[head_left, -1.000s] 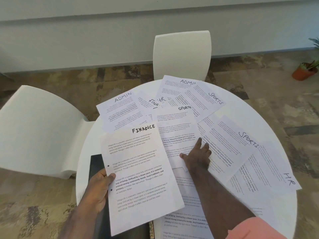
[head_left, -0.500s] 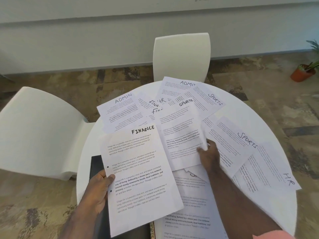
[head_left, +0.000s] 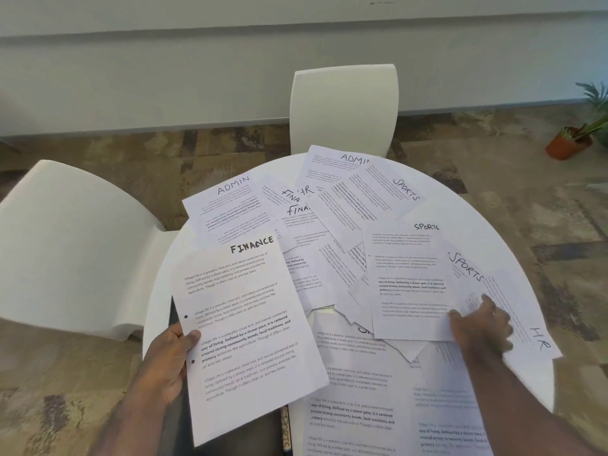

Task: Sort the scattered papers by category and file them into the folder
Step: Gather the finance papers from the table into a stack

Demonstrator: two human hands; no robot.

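A: Left hand [head_left: 167,360]?
B: Grips the FINANCE sheet [head_left: 245,337] at its left edge, thumb on top, above a dark folder [head_left: 172,315].
A: Right hand [head_left: 478,327]?
B: Pinches the lower right corner of a SPORTS sheet [head_left: 409,281].
A: Bench [head_left: 460,209]?
B: Round, white; overlapping sheets marked ADMIN, FINANCE, HR, SPORTS. Two white chairs [head_left: 342,106] alongside.

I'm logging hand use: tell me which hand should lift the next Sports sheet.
Probably the right hand: it already pinches the lower right corner of a SPORTS sheet on the table. The left hand is busy holding the FINANCE sheet.
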